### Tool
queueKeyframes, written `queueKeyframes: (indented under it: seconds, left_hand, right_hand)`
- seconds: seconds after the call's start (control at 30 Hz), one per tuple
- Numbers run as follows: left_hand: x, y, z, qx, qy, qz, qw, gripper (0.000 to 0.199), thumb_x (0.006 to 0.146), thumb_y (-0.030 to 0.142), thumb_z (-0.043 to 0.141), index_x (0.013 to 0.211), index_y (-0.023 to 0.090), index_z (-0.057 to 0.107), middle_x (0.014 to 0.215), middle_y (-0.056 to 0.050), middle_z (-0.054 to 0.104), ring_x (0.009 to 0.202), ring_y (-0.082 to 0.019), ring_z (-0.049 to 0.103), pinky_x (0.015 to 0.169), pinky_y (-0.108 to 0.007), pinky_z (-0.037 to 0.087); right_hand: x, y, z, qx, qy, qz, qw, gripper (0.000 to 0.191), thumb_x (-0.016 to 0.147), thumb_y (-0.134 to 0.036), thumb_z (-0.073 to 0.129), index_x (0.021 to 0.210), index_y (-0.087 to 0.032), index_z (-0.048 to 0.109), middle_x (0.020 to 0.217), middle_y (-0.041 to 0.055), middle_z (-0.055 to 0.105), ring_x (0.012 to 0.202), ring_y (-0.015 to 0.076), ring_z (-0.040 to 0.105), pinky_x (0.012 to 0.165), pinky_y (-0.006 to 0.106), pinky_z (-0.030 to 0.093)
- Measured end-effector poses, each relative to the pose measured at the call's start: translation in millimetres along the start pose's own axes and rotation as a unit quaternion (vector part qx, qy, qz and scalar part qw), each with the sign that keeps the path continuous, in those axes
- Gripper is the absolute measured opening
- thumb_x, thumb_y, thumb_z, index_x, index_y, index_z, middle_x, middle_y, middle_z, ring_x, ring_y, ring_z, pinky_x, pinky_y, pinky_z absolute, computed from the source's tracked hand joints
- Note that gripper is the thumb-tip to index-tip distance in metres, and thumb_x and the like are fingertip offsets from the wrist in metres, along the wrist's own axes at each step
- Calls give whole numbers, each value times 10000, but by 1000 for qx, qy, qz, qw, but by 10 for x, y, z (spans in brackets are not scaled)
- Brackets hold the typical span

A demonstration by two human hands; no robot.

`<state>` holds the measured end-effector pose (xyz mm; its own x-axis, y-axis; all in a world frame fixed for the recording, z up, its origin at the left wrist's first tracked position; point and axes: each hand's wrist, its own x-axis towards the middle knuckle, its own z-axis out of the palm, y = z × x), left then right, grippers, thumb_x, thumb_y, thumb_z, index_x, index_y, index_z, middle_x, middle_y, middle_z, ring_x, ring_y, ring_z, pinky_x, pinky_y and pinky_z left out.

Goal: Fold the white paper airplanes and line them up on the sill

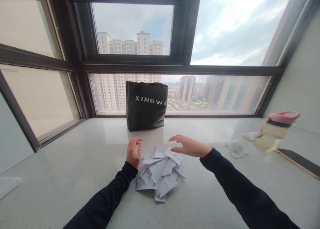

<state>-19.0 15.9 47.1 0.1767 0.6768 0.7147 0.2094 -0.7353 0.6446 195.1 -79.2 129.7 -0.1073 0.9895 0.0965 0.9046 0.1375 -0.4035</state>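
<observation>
A heap of torn white paper pieces (160, 172) lies on the pale speckled sill in front of me. At its left edge, my left hand (134, 153) is raised with the fingers curved and apart, holding nothing. Over the right upper side of the heap hovers my right hand (187, 145), palm down, thumb and fingers spread and nothing between them. Behind the paper, close to the window, stands a black bag (147, 108) with white lettering on its front.
On the right stand a bottle (273, 132) with a pink lid and yellowish contents, and a phone (300, 162) lying flat. Crumpled tissue (237, 149) rests left of the bottle. A white sheet (8, 185) sits at the far left. Dark window frames (175, 68) border the sill (82, 175).
</observation>
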Motion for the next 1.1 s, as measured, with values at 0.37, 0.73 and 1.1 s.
queueKeyframes:
  seconds: [0.37,0.73,1.1]
  left_hand:
    - [-80,80,61,81,-137,67,985,247,749,224,377,936,184,533,919,-58,571,872,-200,515,790,-349,377]
    - [-19,466,-59,96,-168,247,950,228,674,108,369,776,198,553,778,-34,594,760,-179,525,710,-315,360]
    - [106,150,-44,78,34,10,996,231,658,85,366,702,200,561,732,-13,609,712,-181,543,718,-340,393]
  right_hand:
    - [189,464,386,62,-25,163,984,676,508,-291,714,1118,-136,466,899,113,552,717,222,560,577,343,483]
    - [256,346,398,201,-36,125,971,582,547,-162,661,1086,-198,445,560,-69,504,333,31,394,282,156,316]
    - [173,-1,205,357,43,33,932,364,657,-223,586,1004,-168,493,687,-13,532,551,94,520,453,221,467]
